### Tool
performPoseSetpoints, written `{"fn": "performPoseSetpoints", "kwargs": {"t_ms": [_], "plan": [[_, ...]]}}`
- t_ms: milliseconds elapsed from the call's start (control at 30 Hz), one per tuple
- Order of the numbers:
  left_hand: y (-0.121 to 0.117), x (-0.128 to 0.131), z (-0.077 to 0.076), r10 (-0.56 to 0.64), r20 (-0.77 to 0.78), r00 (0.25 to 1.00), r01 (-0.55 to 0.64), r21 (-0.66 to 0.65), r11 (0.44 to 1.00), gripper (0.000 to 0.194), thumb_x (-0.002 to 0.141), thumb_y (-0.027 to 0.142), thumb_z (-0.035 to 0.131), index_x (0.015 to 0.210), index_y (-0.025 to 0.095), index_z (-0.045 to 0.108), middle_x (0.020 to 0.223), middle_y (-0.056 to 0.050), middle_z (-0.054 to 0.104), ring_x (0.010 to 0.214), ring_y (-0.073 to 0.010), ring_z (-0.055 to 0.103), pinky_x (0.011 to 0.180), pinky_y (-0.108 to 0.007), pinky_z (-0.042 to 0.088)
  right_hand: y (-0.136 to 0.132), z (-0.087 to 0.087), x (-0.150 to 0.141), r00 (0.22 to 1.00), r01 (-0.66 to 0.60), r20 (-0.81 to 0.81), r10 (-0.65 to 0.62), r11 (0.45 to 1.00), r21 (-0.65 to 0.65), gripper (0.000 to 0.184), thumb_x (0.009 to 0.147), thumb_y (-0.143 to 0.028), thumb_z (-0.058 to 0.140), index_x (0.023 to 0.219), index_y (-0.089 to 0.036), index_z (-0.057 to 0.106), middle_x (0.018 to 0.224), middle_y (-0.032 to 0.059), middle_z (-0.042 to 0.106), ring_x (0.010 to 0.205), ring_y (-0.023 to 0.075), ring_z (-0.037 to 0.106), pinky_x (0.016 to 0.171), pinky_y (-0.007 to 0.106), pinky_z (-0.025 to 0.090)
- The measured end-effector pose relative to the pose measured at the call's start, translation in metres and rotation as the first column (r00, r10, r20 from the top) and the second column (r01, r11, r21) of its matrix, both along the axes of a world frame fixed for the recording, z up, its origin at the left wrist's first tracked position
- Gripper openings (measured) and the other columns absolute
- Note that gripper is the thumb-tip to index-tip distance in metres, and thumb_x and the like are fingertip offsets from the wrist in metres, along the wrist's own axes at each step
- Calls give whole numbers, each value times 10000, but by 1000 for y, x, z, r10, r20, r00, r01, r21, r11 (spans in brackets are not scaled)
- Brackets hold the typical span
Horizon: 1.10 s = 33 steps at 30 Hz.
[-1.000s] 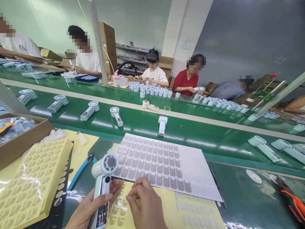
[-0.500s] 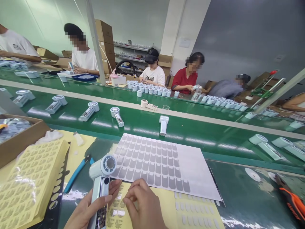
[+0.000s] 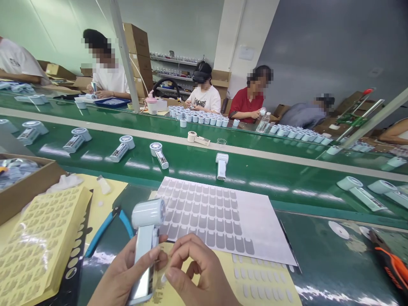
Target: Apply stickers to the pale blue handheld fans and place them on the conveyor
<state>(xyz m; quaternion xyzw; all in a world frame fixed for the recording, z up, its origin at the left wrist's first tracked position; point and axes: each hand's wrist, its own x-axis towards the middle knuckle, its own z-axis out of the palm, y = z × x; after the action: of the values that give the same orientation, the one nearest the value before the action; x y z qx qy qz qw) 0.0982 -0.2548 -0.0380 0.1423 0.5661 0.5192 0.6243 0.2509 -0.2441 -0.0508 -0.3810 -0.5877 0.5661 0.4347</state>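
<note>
My left hand [image 3: 123, 278] grips the handle of a pale blue handheld fan [image 3: 145, 238], tilted so its side faces me. My right hand [image 3: 199, 274] is beside the handle, thumb and forefinger pinched together near the fan's front; what they pinch is too small to make out. Under my hands lies a yellow sticker sheet [image 3: 255, 282]. Just beyond it lies a white sheet of grey stickers [image 3: 216, 216].
Blue-handled pliers [image 3: 105, 227], a yellow die-cut sheet stack [image 3: 38, 242] and a cardboard box [image 3: 25, 185] lie at left. Fans [image 3: 221, 165] ride the green conveyor [image 3: 191, 168]. Several people work across it. An orange tool [image 3: 393, 265] lies at right.
My left hand has rolled the fan so its side shows instead of its front, and raised it a little. My right hand has lifted off the yellow sheet toward the fan.
</note>
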Motion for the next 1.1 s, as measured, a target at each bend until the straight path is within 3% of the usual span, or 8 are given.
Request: {"fn": "performPoseSetpoints", "kwargs": {"t_ms": [167, 267, 467, 633, 733, 867, 1000, 1100], "plan": [[10, 13, 4, 115, 15, 993, -114, -41, 993, 232, 775, 332, 787, 990, 245, 774, 1126, -68, 742, 1166, -278, 637, 728, -236, 606, 4, 18, -2, 987, -27, 158, 22, 999, 27, 91, 781, -139, 622, 755, -226, 633, 960, -3, 571, 703, 118, 599, 463, 168, 385], [17, 17, 3, 83, 104, 991, -79, -41, 996, 263, 812, 349, 747, 1050, 237, 764, 1109, -82, 748, 1116, -289, 664, 744, -277, 619, 7, 20, 0, 974, -7, 226, -7, 998, 63, 169, 781, -61, 618, 750, -227, 629, 969, -19, 548, 697, 108, 594, 505, 174, 413], [22, 26, 11, 170, 102, 980, -163, -66, 984, 124, 883, 227, 668, 950, 203, 769, 1011, -33, 770, 985, -179, 709, 638, -150, 581, 10, 18, 3, 953, -8, 303, -24, 995, 104, 235, 802, -3, 639, 754, -228, 595, 981, -49, 544, 695, 90, 577, 556, 185, 428], [24, 29, 10, 112, 136, 984, -105, -60, 993, 159, 903, 199, 627, 1000, 200, 754, 915, -37, 760, 809, -178, 721, 575, -196, 586, 10, 3, -3, 873, 23, 444, -202, 926, 377, 217, 775, -20, 647, 800, -224, 578, 994, -24, 570, 658, 121, 585, 599, 256, 437], [28, 32, 14, 106, 148, 983, -94, -87, 992, 144, 900, 168, 615, 941, 179, 752, 810, -47, 743, 662, -172, 697, 462, -201, 543, 8, -4, -3, 888, 64, 362, -284, 855, 514, 123, 842, -99, 591, 831, -221, 597, 973, 8, 585, 673, 143, 605, 555, 259, 423], [34, 36, 20, 25, 227, 974, -2, -102, 995, 149, 857, 249, 682, 955, 161, 751, 847, -85, 751, 728, -215, 717, 516, -243, 571, 10, -4, 15, 939, 255, 101, -328, 865, 432, 81, 921, -207, 546, 868, -234, 602, 974, 22, 579, 707, 131, 625, 526, 206, 478], [53, 32, 16, -212, 78, 974, 201, 137, 970, 594, 591, 197, 886, 1151, 139, 695, 1068, -120, 755, 1049, -280, 690, 808, -261, 569, 21, -14, 59, 796, 354, 334, -505, 836, 420, 164, 996, -327, 456, 1059, -252, 587, 1125, 51, 643, 908, 175, 674, 605, 222, 554], [89, 28, 12, -290, -59, 955, 296, 193, 936, 646, 552, 151, 882, 1163, 150, 671, 1111, -123, 748, 1126, -274, 658, 864, -265, 540, 23, -28, 98, 605, 384, 552, -574, 817, 429, 348, 1020, -361, 402, 1328, -232, 500, 1223, 80, 672, 1042, 238, 676, 764, 337, 598]]}}
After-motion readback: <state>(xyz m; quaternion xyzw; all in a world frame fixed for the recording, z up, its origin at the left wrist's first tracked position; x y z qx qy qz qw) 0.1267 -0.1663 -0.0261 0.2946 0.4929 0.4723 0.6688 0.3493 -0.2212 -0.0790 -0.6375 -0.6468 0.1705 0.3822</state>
